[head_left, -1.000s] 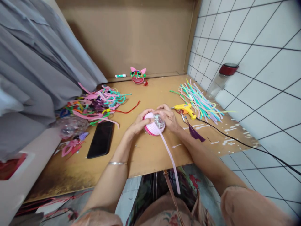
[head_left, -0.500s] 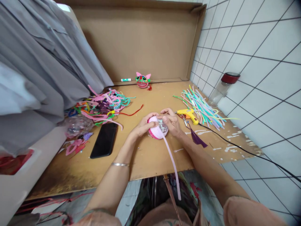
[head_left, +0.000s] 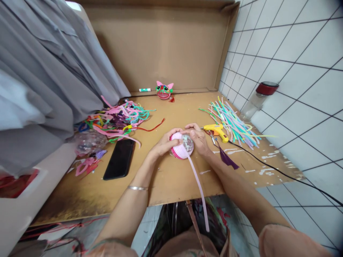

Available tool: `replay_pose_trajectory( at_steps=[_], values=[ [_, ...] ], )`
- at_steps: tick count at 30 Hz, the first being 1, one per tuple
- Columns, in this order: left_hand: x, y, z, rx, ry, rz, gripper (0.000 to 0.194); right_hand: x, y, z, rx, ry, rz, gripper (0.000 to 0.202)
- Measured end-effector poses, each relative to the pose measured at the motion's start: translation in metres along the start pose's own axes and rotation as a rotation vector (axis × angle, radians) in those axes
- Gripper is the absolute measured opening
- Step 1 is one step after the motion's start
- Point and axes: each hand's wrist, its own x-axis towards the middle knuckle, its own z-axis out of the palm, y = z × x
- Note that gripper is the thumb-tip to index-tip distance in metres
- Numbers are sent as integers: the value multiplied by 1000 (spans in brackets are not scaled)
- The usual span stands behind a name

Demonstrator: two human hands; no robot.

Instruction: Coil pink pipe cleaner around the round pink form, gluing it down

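A round ball [head_left: 177, 149], part wound in pale pink pipe cleaner with a darker pink edge, part clear and glittery, is between my hands near the front of the table. My left hand [head_left: 166, 143] grips its left side, thumb on the pink coils. My right hand [head_left: 197, 138] curls round the upper right side, its fingers bent against the ball. A loose pale pink strand [head_left: 198, 185] hangs from the ball over the table's front edge. Just right of my right hand lies a yellow glue gun [head_left: 217, 131].
Tangled colourful pipe cleaners [head_left: 123, 116] and a black phone [head_left: 118, 159] lie left. Straight pipe cleaners [head_left: 233, 123], a purple tassel [head_left: 227, 159] and a lidded jar [head_left: 257, 100] are right. A finished animal face [head_left: 164, 91] sits at the back beside a glue stick [head_left: 145, 90].
My right thumb has moved back from the coils towards the right edge of the ball, uncovering more of the clear part. My left hand keeps its hold.
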Motion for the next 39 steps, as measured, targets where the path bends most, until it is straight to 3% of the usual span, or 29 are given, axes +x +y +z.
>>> replay_pose_trajectory(
  at_steps=[22,27,33,39],
  values=[
    [1,-2,-1,9,-6,-4,46,-4,-4,4,1,-29,-34,53],
    [-1,3,1,4,27,4,47,0,-2,0,-4,61,40,64],
    [0,-3,-1,-3,24,-4,49,3,5,-2,6,126,71,63],
    [1,-4,-2,25,14,-11,47,1,0,1,-46,63,19,60]
  ],
)
